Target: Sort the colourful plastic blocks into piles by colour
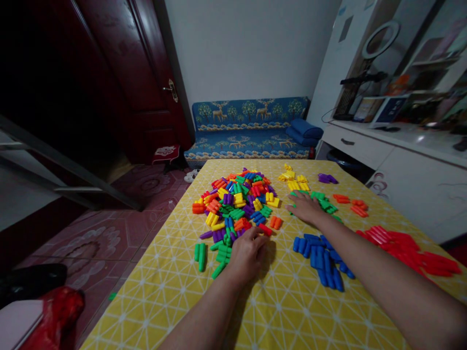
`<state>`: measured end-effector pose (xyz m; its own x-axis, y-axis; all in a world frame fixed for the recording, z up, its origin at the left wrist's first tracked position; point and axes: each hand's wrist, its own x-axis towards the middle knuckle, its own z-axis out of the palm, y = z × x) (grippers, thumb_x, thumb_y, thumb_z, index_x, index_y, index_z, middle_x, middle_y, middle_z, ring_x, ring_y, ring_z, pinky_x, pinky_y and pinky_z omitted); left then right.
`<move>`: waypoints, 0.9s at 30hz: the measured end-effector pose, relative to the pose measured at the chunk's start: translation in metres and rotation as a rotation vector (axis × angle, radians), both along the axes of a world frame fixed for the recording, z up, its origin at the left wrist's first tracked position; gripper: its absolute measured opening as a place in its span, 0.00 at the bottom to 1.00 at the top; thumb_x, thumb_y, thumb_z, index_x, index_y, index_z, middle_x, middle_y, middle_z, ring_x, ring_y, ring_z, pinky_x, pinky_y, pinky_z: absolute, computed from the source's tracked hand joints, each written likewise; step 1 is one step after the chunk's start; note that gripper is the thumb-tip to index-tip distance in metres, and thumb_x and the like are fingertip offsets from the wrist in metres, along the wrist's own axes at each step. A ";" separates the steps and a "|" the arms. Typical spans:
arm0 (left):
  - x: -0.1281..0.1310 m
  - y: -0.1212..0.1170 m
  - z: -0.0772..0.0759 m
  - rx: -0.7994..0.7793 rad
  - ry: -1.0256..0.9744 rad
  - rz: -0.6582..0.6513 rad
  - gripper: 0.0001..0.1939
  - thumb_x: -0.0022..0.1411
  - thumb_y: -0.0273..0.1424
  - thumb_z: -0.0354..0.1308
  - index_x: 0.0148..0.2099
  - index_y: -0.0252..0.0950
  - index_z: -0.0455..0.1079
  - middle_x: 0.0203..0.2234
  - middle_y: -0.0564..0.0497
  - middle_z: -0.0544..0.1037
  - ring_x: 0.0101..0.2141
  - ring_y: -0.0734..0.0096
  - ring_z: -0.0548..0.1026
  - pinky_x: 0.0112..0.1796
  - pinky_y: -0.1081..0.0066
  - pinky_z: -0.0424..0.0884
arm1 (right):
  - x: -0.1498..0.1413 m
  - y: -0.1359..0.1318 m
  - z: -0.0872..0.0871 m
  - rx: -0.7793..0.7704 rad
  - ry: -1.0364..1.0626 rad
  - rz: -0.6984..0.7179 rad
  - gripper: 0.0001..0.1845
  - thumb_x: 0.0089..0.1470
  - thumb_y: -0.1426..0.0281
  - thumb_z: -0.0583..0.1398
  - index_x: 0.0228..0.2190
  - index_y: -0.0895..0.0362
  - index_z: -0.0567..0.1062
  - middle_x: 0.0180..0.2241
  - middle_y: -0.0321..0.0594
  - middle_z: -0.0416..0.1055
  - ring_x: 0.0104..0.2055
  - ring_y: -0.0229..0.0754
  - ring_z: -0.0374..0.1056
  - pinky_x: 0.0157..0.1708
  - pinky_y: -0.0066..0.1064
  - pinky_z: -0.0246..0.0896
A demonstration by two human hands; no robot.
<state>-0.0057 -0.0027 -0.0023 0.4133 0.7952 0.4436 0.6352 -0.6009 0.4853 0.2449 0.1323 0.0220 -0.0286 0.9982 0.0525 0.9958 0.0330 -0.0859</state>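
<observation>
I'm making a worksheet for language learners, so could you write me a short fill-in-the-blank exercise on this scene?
The right hand is at the ____ pieces. The pieces lying farthest right are ____. The tablecloth is ____ with white lines. The large animals pictured on the sofa are ____.
Missing words: green; red; yellow; deer.

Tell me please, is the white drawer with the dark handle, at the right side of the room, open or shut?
Shut: the drawer has its front flush under the countertop, and no gap shows.
</observation>
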 end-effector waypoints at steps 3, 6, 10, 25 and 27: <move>0.000 0.001 -0.001 0.003 0.006 0.006 0.14 0.65 0.27 0.53 0.49 0.40 0.76 0.45 0.45 0.77 0.42 0.63 0.77 0.40 0.67 0.74 | -0.001 -0.005 0.005 0.031 -0.066 -0.005 0.24 0.55 0.61 0.58 0.52 0.55 0.75 0.60 0.50 0.64 0.62 0.62 0.56 0.62 0.62 0.38; 0.000 0.001 -0.002 -0.001 0.005 0.007 0.14 0.65 0.27 0.53 0.49 0.40 0.76 0.45 0.46 0.77 0.43 0.63 0.77 0.41 0.67 0.74 | -0.009 -0.007 0.011 0.122 -0.074 -0.004 0.15 0.51 0.68 0.59 0.40 0.59 0.80 0.52 0.53 0.71 0.60 0.63 0.56 0.62 0.63 0.33; 0.000 0.000 -0.001 -0.002 0.012 0.006 0.15 0.64 0.27 0.53 0.49 0.40 0.76 0.45 0.46 0.77 0.43 0.64 0.76 0.41 0.67 0.74 | -0.027 -0.004 0.013 0.212 0.038 0.069 0.19 0.52 0.75 0.56 0.45 0.60 0.77 0.49 0.52 0.73 0.56 0.55 0.62 0.59 0.49 0.51; 0.000 -0.001 0.002 -0.008 -0.008 -0.004 0.13 0.65 0.27 0.53 0.48 0.40 0.76 0.44 0.46 0.77 0.41 0.64 0.77 0.40 0.68 0.75 | -0.060 -0.004 0.002 0.067 0.321 0.162 0.24 0.46 0.71 0.65 0.48 0.53 0.73 0.48 0.47 0.69 0.47 0.51 0.69 0.46 0.37 0.61; 0.000 -0.001 0.001 -0.026 -0.047 -0.011 0.14 0.65 0.25 0.52 0.49 0.40 0.74 0.46 0.46 0.76 0.42 0.64 0.77 0.41 0.68 0.75 | -0.062 -0.005 0.004 0.062 0.390 0.110 0.22 0.46 0.70 0.65 0.45 0.54 0.72 0.45 0.47 0.71 0.45 0.51 0.70 0.43 0.37 0.62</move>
<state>-0.0057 -0.0032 -0.0017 0.4009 0.8026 0.4418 0.6047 -0.5941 0.5305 0.1831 0.1272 0.0262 -0.1013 0.9848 0.1408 0.8791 0.1549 -0.4508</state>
